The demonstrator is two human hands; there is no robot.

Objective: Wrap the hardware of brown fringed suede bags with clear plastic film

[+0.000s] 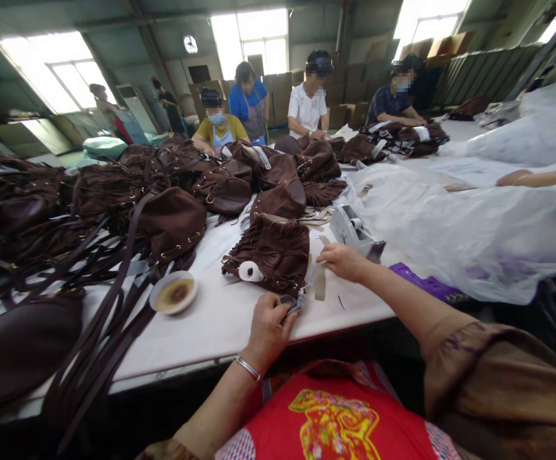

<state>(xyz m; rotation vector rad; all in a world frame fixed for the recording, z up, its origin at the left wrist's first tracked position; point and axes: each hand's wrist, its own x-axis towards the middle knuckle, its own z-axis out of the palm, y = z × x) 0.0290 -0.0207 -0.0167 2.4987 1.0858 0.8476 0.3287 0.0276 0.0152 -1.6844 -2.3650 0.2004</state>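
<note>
My left hand (269, 324), with a silver bracelet at the wrist, is closed on a small grey item (288, 305) at the table's front edge; what exactly it is stays unclear. My right hand (342, 260) has its fingers pinched on a strip of tape (321, 281), just in front of the grey tape dispenser (352, 230). Between and beyond my hands lies a dark brown fringed bag (278, 249), with a white roll (250, 271) on its lower left part.
A white bowl (173, 292) with yellowish contents stands left of the fringed bag. Brown bags (172, 220) and long straps (110, 319) are heaped at the left. Clear plastic sheeting (474, 223) and a purple packet (424, 283) lie right. Several people work across the table; another person's arm (546, 177) reaches in from the right.
</note>
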